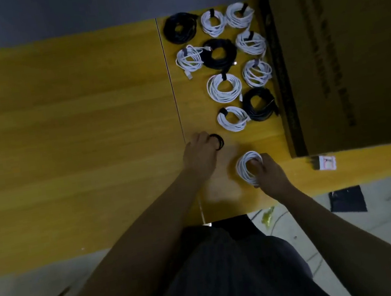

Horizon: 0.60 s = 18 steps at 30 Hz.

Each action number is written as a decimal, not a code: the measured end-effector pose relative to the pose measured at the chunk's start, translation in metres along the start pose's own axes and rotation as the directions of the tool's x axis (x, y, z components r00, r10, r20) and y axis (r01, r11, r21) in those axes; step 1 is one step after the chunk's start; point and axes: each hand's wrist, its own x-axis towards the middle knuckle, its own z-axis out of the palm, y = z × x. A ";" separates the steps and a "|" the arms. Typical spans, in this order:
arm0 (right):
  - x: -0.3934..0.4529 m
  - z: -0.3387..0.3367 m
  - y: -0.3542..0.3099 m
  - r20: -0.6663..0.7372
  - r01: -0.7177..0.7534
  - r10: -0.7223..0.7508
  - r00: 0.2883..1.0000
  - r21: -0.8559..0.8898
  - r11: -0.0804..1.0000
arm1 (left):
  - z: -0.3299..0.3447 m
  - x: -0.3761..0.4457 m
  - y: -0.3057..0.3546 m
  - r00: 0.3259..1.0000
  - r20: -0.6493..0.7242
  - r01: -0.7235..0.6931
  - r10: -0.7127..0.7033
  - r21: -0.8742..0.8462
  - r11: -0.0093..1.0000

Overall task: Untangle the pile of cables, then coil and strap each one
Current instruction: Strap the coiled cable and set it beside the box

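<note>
The right hand (270, 174) grips a coiled white cable (249, 166) just above the yellow table (70, 115), fingers through its loop. To its left, slightly farther out, the left hand (199, 153) pinches a small black strap roll (217, 141). Beyond both lie finished coils (224, 87), white and black, beside a cardboard box (347, 49).

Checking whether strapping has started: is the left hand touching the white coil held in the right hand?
Apart. The head view shows bare table between the left hand, which is on the black straps, and the white coil gripped by the right hand.
</note>
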 end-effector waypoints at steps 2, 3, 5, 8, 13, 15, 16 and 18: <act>0.014 -0.007 0.000 0.056 0.041 -0.041 0.998 0.000 0.999 | 0.008 0.013 0.006 0.999 -0.002 0.042 -0.042 0.081 0.996; 0.019 -0.009 0.000 0.087 0.051 -0.051 0.995 0.002 0.999 | 0.013 0.016 0.008 0.998 -0.005 0.062 -0.062 0.096 0.993; 0.028 -0.010 -0.002 0.129 0.060 -0.061 0.990 0.015 0.998 | 0.019 0.017 0.007 0.994 -0.060 0.098 -0.094 0.061 0.993; 0.035 -0.014 -0.012 0.190 0.035 -0.043 0.981 0.045 0.998 | 0.022 0.009 0.006 0.964 -0.170 0.151 -0.205 -0.283 0.947; 0.031 -0.024 -0.043 0.291 -0.002 -0.071 0.954 0.245 0.970 | 0.005 -0.012 0.016 0.941 -0.130 0.093 -0.313 -0.790 0.606; 0.028 -0.023 -0.056 0.279 0.061 -0.152 0.948 0.311 0.949 | -0.006 -0.018 0.021 0.944 -0.126 0.055 -0.304 -0.850 0.524; 0.026 -0.023 -0.062 0.268 0.084 -0.181 0.946 0.339 0.937 | -0.011 -0.022 0.023 0.941 -0.115 0.052 -0.318 -0.880 0.472; 0.022 -0.022 -0.073 0.239 0.128 -0.223 0.945 0.357 0.925 | -0.021 -0.027 0.023 0.926 -0.080 0.063 -0.368 -0.930 0.361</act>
